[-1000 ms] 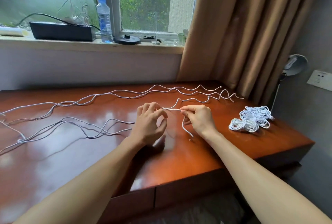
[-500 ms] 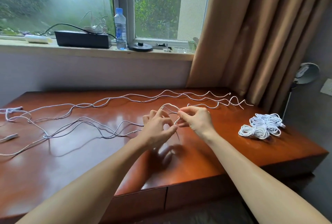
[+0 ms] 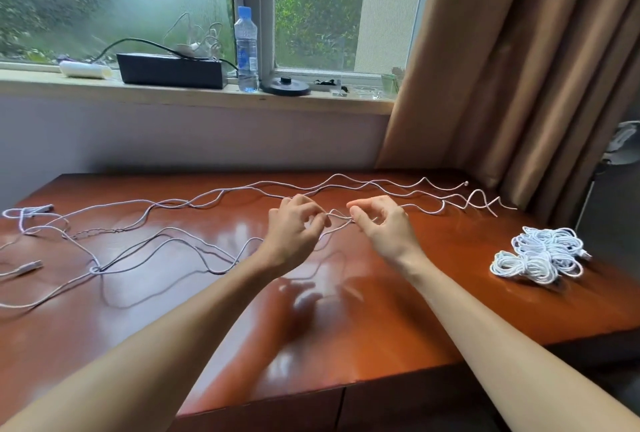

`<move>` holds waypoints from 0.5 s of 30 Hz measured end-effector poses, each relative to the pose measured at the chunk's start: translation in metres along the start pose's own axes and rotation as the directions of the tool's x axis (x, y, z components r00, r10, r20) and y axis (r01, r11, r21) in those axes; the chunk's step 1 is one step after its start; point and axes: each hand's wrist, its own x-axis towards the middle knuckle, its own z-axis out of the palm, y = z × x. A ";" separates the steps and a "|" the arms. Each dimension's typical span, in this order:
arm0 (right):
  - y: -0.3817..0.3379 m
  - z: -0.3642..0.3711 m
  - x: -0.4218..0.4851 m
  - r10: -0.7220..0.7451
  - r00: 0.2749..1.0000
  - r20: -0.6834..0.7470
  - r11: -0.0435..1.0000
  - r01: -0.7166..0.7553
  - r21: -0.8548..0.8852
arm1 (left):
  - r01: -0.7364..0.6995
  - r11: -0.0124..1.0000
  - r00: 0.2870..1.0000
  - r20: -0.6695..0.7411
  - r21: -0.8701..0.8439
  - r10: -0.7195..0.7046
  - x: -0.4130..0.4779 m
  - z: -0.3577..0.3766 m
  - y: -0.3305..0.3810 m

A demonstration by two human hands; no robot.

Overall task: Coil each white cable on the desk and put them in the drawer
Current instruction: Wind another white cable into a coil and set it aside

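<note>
While L hand (image 3: 294,229), R hand (image 3: 382,223) pinch-grip white cable (image 3: 337,214) | coils (image 3: 540,255) on desk (image 3: 381,314) | drawer (image 3: 259,411) closed

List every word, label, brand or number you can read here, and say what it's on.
Water bottle label: blue with print, too blurred to read.
Black box: no marking legible.
White tube: no text legible.
Nothing else shows readable text.
</note>
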 end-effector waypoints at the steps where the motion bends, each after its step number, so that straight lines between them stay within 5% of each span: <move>1: 0.001 0.002 0.002 -0.051 0.999 -0.007 0.996 0.050 -0.070 | -0.008 1.000 0.999 -0.037 -0.015 0.007 0.002 -0.003 -0.004; 6: 0.003 0.017 0.011 -0.140 0.988 0.057 0.979 0.147 -0.143 | 0.010 0.992 0.991 -0.135 -0.129 -0.027 0.008 -0.013 -0.025; 15: 0.009 0.061 0.025 -0.089 0.991 0.100 0.996 0.091 -0.016 | 0.105 0.994 0.975 -0.193 -0.043 -0.112 0.007 -0.026 -0.067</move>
